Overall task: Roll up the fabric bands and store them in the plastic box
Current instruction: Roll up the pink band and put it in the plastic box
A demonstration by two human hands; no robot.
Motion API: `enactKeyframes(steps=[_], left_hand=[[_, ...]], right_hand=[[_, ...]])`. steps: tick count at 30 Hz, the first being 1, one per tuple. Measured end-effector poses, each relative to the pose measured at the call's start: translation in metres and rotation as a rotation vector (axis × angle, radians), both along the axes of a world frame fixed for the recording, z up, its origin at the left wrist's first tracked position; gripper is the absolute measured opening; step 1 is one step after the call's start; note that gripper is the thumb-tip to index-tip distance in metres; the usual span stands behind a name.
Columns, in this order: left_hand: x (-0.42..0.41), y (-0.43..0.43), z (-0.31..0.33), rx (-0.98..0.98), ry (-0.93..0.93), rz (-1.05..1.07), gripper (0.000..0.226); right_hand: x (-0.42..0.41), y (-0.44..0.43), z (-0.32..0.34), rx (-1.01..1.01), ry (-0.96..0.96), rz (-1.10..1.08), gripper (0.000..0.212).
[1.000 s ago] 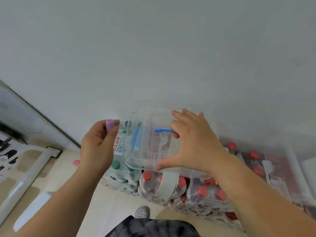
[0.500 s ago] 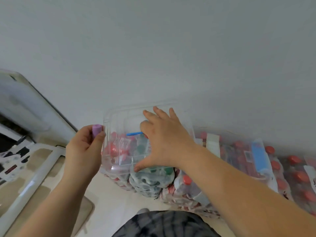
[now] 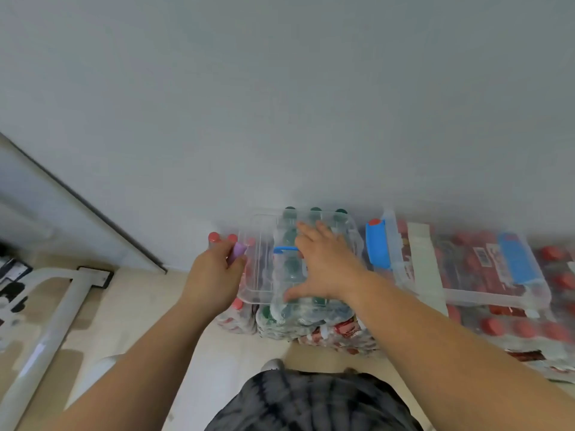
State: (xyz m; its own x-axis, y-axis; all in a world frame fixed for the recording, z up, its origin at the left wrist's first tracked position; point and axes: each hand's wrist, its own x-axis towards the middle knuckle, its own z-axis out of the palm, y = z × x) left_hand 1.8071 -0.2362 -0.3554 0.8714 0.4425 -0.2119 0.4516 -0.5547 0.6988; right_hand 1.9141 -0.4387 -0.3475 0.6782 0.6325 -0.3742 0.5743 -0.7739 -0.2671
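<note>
A clear plastic box (image 3: 258,284) with a blue latch (image 3: 284,249) sits on top of shrink-wrapped bottle packs against the wall. My right hand (image 3: 323,265) lies spread on its lid, fingers over the latch and thumb at the front edge. My left hand (image 3: 214,275) is at the box's left side, pinching a small purple rolled fabric band (image 3: 239,251) between thumb and fingers. The inside of the box is blurred; I cannot tell what it holds.
A second clear box (image 3: 466,293) with blue latches lies to the right on more packs of red-capped bottles (image 3: 522,328). Green-capped bottles (image 3: 315,211) show behind the first box. A white metal frame (image 3: 56,309) stands on the floor at the left. The wall is close ahead.
The box has been set down on the bottle packs, further right in view. My right hand stays on the lid and my left hand keeps the purple roll beside it.
</note>
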Motion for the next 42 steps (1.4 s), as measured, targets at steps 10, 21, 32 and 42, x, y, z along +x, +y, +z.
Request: enactKeyframes(steps=[10,21,32,42], left_hand=[[0.014,-0.026,-0.004,0.049,-0.001,-0.180,0.030],[0.036,-0.069,0.046,-0.089,-0.349,-0.252,0.010],[0.080,-0.192,0.105,-0.293,-0.489,-0.301,0.011],[0.098,-0.260,0.094,-0.313,-0.467,-0.097,0.018]], right_hand=[[0.003,-0.027,-0.014,0.026,0.064,-0.249,0.128],[-0.026,-0.032,0.060,0.612,-0.130,-0.363,0.047],[0.016,-0.152,0.113,1.124,0.177,-0.523,0.021],[0.056,-0.210,0.080,1.091,0.307,-0.526,0.014]])
